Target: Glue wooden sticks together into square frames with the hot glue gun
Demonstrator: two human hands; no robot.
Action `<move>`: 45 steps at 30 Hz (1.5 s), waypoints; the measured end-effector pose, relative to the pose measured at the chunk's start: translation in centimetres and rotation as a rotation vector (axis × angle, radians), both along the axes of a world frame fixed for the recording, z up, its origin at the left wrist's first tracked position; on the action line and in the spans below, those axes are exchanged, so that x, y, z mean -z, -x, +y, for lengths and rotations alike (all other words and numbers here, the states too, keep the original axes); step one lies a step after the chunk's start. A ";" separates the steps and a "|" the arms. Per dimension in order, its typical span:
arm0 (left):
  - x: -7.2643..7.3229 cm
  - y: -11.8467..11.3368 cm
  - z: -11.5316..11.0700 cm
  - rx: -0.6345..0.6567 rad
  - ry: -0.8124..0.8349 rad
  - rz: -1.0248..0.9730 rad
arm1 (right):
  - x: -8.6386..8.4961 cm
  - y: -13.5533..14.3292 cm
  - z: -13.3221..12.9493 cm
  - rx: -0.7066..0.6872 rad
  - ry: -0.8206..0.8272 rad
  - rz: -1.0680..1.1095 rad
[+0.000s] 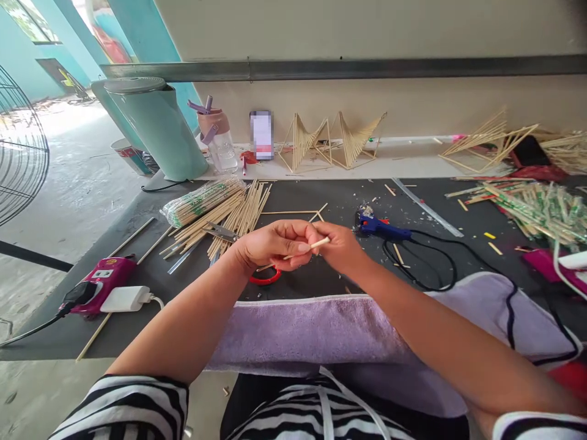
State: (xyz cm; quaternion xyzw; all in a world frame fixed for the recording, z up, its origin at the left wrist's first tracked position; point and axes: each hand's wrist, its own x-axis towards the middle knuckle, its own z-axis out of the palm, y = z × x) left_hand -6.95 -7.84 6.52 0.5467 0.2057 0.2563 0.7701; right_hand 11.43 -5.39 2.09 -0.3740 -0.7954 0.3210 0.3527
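Note:
My left hand (285, 243) and my right hand (343, 245) meet above the near part of the dark table. A thin wooden stick (321, 242) is pinched between the left thumb and fingers, and its pale end pokes out in front of my right hand. The right fingers are curled in at the same stick, partly hidden behind the left ones. Under my left wrist lie scissors with red handles (266, 278), their blades (221, 231) resting on a pile of loose sticks (245, 211). Just beyond my hands, a few sticks (293, 212) lie joined or crossed at an angle.
A blue glue gun (383, 227) with a black cord lies to the right. Stick models (305, 143) stand along the wall beside a phone (262, 135). A bottle (220, 140), teal kettle (153, 128) and pink power strip (107, 278) are leftward. A purple towel (312, 330) covers the near edge.

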 end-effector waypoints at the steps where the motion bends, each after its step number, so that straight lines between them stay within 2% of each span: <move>1: 0.3 -0.3 0.2 -0.062 -0.020 0.027 | -0.2 -1.1 0.1 0.017 0.092 0.171; 3: 1.0 -1.0 0.7 -0.204 -0.086 0.147 | -0.4 -2.7 0.3 -0.004 0.192 0.406; 4: 1.4 -1.3 0.9 -0.281 -0.137 0.236 | -0.5 -3.2 0.4 -0.025 0.203 0.448; 8: 2.9 -2.3 1.4 -0.518 -0.425 0.605 | -0.6 -3.7 0.6 -0.007 0.019 0.234; 11: 3.4 -2.7 1.4 -0.585 -0.693 0.767 | -0.3 -3.4 0.8 0.029 -0.149 0.039; 13: 3.4 -2.8 1.3 -0.579 -0.825 0.827 | 0.0 -3.4 1.0 0.037 -0.216 -0.046; 15: 3.3 -2.8 1.1 -0.550 -0.888 0.854 | 0.3 -3.5 1.2 0.039 -0.256 -0.113; 22: 3.3 -2.8 0.8 -0.460 -0.967 0.974 | -0.1 -4.0 1.4 0.016 -0.260 -0.376; 27: 2.9 -2.9 0.6 -0.353 -1.007 1.119 | -0.2 -4.4 1.5 -0.085 -0.205 -0.524; 30: 2.8 -2.8 0.7 -0.317 -0.991 1.132 | -0.4 -4.5 1.4 -0.120 -0.217 -0.619; 35: 2.9 -2.5 1.1 -0.315 -0.878 1.063 | -0.9 -4.1 0.7 -0.122 -0.355 -0.830; 39: 2.8 -2.4 1.3 -0.304 -0.825 1.026 | -1.1 -3.7 0.2 -0.157 -0.425 -0.895; 45: 2.8 -2.3 1.2 -0.201 -0.856 1.024 | -1.4 -3.5 -0.2 -0.218 -0.343 -0.928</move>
